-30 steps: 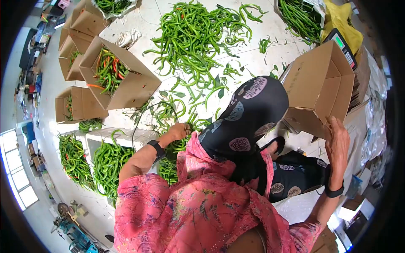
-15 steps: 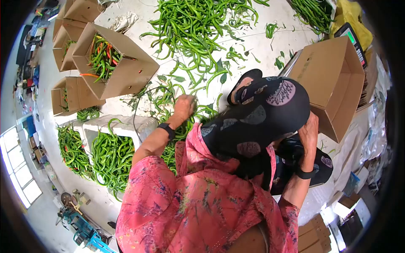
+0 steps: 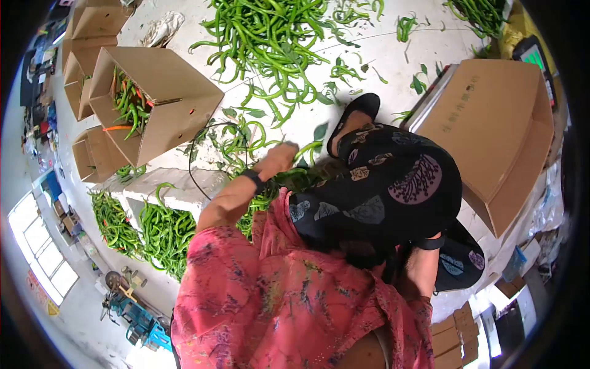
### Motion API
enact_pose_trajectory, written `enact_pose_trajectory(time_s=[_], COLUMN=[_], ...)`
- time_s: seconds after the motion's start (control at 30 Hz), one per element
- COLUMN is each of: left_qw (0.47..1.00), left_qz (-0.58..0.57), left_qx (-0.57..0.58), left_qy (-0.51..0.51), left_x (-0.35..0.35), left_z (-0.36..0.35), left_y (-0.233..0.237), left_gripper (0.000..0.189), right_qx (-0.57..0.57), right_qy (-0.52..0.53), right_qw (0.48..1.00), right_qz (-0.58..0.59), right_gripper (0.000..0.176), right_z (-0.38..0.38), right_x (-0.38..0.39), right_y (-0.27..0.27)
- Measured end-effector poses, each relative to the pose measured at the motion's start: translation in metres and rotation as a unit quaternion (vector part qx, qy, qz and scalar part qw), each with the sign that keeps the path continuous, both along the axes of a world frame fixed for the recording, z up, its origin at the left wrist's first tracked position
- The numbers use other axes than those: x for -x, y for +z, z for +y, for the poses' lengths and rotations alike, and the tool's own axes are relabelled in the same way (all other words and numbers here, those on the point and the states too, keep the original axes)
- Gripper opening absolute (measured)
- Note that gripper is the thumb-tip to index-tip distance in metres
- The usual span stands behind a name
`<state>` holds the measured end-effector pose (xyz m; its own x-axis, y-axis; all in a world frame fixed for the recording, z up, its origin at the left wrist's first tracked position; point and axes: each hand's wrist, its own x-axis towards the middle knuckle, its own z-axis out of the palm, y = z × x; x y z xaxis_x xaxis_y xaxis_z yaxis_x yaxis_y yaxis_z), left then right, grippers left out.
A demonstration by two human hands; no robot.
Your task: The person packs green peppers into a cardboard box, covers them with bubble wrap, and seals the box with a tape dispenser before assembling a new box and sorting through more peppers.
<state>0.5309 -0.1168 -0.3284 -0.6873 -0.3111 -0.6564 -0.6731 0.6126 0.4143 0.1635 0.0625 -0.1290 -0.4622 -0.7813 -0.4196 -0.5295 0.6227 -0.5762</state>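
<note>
My left hand (image 3: 278,161) reaches down among loose green chili peppers (image 3: 258,138) beside my bent leg (image 3: 381,190). Its fingers look curled, and their tips are blurred, so what they hold cannot be made out. One long chili (image 3: 310,151) lies right beside the fingertips. My right hand is hidden behind the knee; only the forearm (image 3: 423,270) with a black wristband shows. Ahead spreads a big pile of green chilies (image 3: 264,37) on the pale floor. By my left arm, a white foam box (image 3: 178,178) stands beside more heaped chilies (image 3: 163,237).
An open cardboard box (image 3: 184,117) with green and red chilies stands at left, with further cartons (image 3: 92,157) behind it. At right lies an open carton (image 3: 485,123), near a scale with a lit display (image 3: 532,56). A dark cord loop (image 3: 192,161) crosses the foam box.
My left hand has shifted slightly right and down, toward the leg. My right hand, earlier beside the knee, has dropped behind it. The view has tilted, moving the right carton lower.
</note>
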Motion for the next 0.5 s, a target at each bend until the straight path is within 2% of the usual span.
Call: enact_pose_trajectory(time_s=[0.03, 0.07, 0.1, 0.13, 0.2, 0.23, 0.3, 0.33, 0.4, 0.47, 0.5], left_qw=[1.0, 0.984, 0.939, 0.97, 0.895, 0.894, 0.84, 0.844, 0.894, 0.867, 0.879], left_qz=[-0.008, -0.017, -0.023, 0.018, 0.09, 0.091, 0.034, -0.007, -0.09, -0.166, -0.168], left_qx=[0.0, -0.108, -0.215, 0.01, 0.096, 0.098, 0.172, 0.152, 0.075, -0.174, -0.242], left_qy=[0.004, 0.138, 0.269, 0.243, 0.427, 0.428, 0.513, 0.515, 0.432, 0.436, 0.376], left_x=[-0.016, -0.025, -0.025, -0.006, -0.002, 0.003, 0.017, 0.019, 0.015, 0.007, -0.007], left_z=[-0.008, -0.022, -0.033, -0.049, -0.072, -0.08, -0.086, -0.088, -0.079, -0.071, -0.054], left_y=[-0.002, 0.011, 0.027, 0.05, 0.021, 0.006, -0.023, -0.029, -0.025, 0.026, 0.04], left_gripper=[0.032, 0.034, 0.036, 0.034, 0.035, 0.035, 0.04, 0.041, 0.042, 0.043, 0.038], right_qx=[-0.01, -0.021, -0.032, -0.041, -0.054, -0.057, -0.066, -0.068, -0.076, -0.079, -0.082], right_qy=[0.0, 0.0, -0.001, 0.0, 0.002, 0.003, 0.006, 0.004, -0.001, -0.006, -0.007], right_qw=[1.0, 1.0, 0.999, 0.999, 0.998, 0.998, 0.997, 0.997, 0.996, 0.996, 0.995], right_qz=[-0.007, -0.013, -0.019, -0.023, -0.03, -0.032, -0.036, -0.036, -0.042, -0.047, -0.051], right_gripper=[0.02, 0.021, 0.021, 0.021, 0.021, 0.021, 0.021, 0.021, 0.021, 0.021, 0.021], right_z=[0.001, 0.003, 0.004, 0.005, 0.004, 0.003, 0.0, 0.002, -0.002, -0.003, -0.006], right_x=[-0.001, -0.003, -0.004, -0.004, -0.005, -0.004, -0.003, -0.003, -0.001, 0.001, 0.002], right_y=[-0.006, -0.011, -0.015, -0.019, -0.027, -0.029, -0.036, -0.035, -0.041, -0.046, -0.05])
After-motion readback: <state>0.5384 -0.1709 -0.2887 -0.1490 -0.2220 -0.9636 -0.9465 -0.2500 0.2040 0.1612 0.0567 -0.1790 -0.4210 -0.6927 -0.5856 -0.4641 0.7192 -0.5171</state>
